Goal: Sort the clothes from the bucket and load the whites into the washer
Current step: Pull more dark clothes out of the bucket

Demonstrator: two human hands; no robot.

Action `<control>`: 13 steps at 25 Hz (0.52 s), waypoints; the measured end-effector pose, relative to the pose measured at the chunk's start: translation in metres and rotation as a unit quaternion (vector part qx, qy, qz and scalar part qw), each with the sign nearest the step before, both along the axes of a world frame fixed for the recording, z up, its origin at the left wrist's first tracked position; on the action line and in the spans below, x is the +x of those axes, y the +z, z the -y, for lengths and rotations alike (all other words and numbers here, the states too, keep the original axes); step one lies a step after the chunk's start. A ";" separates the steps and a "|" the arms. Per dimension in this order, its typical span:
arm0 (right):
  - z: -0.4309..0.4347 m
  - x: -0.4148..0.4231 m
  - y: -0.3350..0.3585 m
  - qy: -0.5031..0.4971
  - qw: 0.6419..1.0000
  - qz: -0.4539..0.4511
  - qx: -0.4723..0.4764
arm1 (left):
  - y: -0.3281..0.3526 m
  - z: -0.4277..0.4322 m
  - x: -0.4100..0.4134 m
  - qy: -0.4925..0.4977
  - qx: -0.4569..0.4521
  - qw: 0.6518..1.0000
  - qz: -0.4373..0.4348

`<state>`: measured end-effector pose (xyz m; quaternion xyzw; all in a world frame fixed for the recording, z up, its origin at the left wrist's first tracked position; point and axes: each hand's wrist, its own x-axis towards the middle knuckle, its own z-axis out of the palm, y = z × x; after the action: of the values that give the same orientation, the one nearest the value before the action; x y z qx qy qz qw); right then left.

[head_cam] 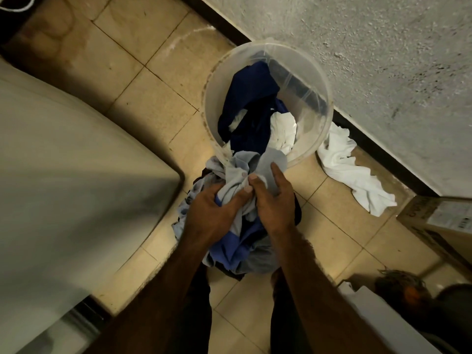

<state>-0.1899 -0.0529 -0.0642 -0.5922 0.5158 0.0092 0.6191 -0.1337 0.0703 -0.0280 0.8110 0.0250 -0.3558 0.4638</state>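
Left of the bucket (217, 77), the washer (76, 162) and its corner crowd the tiled floor (153, 103), leaving a narrow lane. Just before the bucket, my left hand (209, 213) grips a grey shirt (240, 169), and my right hand (274, 200) pinches it. Right of the bucket lies a white garment (350, 169). Beyond it, a box (434, 213) carries an unreadable label.

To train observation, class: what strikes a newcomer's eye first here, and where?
At centre, the left hand and right hand grip a grey garment above a blue heap. A clear bucket by the wall holds a navy garment and a white garment; a white cloth lies on the tiles beside it.
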 end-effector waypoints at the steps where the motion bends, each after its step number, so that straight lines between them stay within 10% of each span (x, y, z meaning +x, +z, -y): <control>1: -0.002 -0.003 -0.003 0.004 1.000 -0.002 -0.005 | 0.001 -0.003 -0.003 -0.004 0.009 1.000 -0.001; 8: -0.008 -0.032 -0.028 0.053 0.993 -0.106 -0.021 | -0.023 -0.013 -0.016 -0.026 0.081 0.996 -0.040; 13: -0.001 -0.021 -0.032 0.158 0.973 -0.164 -0.045 | -0.041 0.012 0.016 -0.130 0.109 0.963 0.209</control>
<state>-0.2111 -0.0524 -0.0962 -0.6837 0.5100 0.1804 0.4897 -0.1177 0.0581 -0.0686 0.9093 -0.1398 -0.2303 0.3173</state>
